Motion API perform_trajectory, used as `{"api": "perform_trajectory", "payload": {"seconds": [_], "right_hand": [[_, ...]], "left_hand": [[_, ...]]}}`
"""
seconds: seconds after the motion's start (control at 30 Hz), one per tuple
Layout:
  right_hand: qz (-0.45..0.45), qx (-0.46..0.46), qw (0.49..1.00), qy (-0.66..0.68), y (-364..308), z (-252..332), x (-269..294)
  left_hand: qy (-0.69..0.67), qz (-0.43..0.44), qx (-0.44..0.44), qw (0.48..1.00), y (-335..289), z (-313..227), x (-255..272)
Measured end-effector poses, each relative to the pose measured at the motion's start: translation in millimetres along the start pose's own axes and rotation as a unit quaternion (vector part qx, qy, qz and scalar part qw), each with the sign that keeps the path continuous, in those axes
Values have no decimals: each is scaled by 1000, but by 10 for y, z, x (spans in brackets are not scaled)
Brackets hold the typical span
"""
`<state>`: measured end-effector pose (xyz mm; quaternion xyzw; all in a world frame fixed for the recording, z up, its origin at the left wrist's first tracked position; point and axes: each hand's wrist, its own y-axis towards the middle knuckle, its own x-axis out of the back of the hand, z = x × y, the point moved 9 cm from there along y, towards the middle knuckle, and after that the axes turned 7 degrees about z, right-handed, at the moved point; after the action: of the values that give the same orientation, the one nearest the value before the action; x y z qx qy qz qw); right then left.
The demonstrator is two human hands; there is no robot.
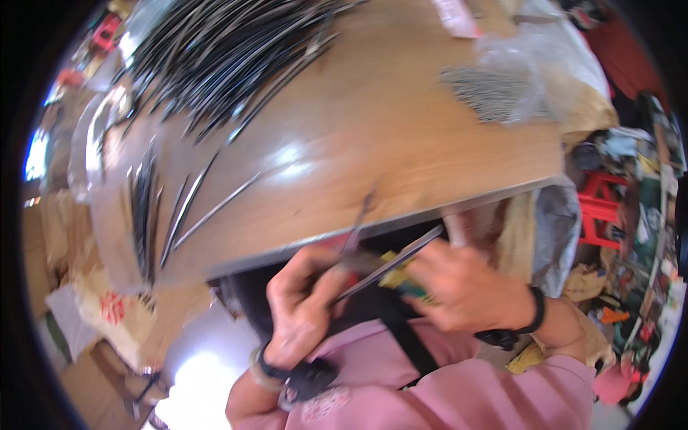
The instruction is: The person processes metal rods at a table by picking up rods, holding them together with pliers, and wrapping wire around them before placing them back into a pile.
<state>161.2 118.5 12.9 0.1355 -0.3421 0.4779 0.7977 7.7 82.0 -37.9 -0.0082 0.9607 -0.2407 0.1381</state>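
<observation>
My left hand (301, 294) is closed in a pinch just off the table's front edge. A long narrow grey strip (390, 266) slants up and right from its fingertips, its far end beside the right fingers. A thin dark piece (352, 240) also sticks up from the left fingers over the edge. My right hand (466, 287) has its fingers curled, close to the strip; motion blurs them, and what they hold is hard to make out. Something yellow and green (393, 276), partly hidden, shows between the two hands.
On the wooden table (387, 122) lies a large heap of long dark strips (222, 64) at far left. A smaller bunch (143, 222) and loose strips lie nearer. Thin grey pins or wires (487, 93) sit beside clear plastic at right. A red stool (600, 211) stands beyond.
</observation>
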Motion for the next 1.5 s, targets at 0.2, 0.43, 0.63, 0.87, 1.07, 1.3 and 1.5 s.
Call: {"api": "perform_trajectory", "payload": {"seconds": [0.2, 0.43, 0.63, 0.87, 1.07, 1.3, 1.5], "right_hand": [[-5, 51, 999, 8, 229, 108, -42], [-62, 116, 991, 8, 344, 28, 248], [-159, -50, 921, -351, -3, -691, 1267], [-96, -33, 891, -442, 223, -804, 1383], [-129, -55, 876, -462, 83, -893, 1359], [-160, 13, 889, -429, 41, -883, 1445], [-181, -16, 887, -424, 14, -785, 1556]], "left_hand": [[47, -83, -109, 989, -142, -166, 285], [35, -74, -62, 995, 8, -328, 511], [371, -262, -196, 869, -265, -837, 1552], [482, -113, -167, 853, 60, -1330, 749], [269, -22, -113, 956, 1000, -1400, 235], [709, -120, -293, 630, 1832, -1604, -347], [687, -145, -300, 646, 1703, -1710, -180]]}}
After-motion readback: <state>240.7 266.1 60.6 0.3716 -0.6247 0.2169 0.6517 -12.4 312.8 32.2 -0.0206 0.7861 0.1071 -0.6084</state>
